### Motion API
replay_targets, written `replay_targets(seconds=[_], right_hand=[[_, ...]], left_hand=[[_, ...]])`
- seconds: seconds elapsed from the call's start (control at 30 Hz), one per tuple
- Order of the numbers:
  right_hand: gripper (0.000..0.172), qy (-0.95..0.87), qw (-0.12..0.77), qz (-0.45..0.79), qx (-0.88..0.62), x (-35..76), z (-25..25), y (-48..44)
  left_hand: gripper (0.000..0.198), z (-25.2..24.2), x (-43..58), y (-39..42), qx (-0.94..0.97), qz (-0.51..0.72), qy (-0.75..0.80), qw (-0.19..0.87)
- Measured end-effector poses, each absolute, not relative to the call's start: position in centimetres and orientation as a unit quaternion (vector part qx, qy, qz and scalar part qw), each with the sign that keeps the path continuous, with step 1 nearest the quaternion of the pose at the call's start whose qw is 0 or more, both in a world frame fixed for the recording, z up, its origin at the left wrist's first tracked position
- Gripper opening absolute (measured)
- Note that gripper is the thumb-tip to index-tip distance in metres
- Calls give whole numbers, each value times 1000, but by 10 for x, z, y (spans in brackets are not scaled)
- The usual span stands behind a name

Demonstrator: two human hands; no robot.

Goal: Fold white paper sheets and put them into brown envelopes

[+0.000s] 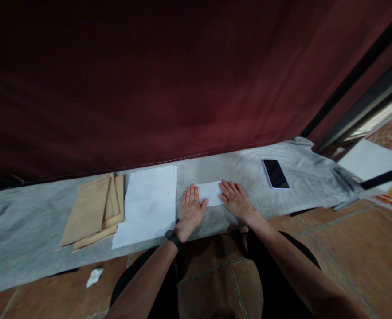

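Observation:
A small white rectangle of folded paper (209, 193) lies on the grey cloth in front of me. My left hand (192, 208) rests flat on its left end, fingers stretched out and thumb toward the middle. On the right end lies my right hand (236, 198), also flat with its fingers extended. The paper's middle shows between the two hands; its ends are hidden under them. Just left of my left hand is a stack of white paper sheets (149, 204).
Brown paper envelopes (91, 208) overlap at the left of the grey cloth (26, 221). A phone (276, 174) in a light purple case lies at right. A dark red curtain (182, 88) hangs behind. On the tiled floor (355, 243) is a crumpled white scrap (94, 277).

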State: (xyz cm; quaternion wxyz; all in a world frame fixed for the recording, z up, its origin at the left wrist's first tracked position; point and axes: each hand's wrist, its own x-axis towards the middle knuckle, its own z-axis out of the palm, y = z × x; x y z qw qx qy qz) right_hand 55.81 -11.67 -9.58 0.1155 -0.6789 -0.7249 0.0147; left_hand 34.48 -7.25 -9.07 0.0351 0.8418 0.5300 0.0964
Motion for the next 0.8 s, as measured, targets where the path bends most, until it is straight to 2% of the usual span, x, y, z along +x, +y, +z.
replay_targets(seconds=[0.2,0.37,0.67,0.8], right_hand=[[56,-744,137,12,-654,538,-87,-108],[56,-787,145,38,-598,514,-100,-106],[54,-777,132,-20,-615,532,-114,-107],[56,-774,126,-31,-620,537,-116,-106]], left_hand=[[71,-91,345,-72,842,89,531,35],[67,-92,345,-73,844,72,529,41],[66,-91,342,-81,833,84,544,50],[63,-75,329,-73,835,85,542,48]])
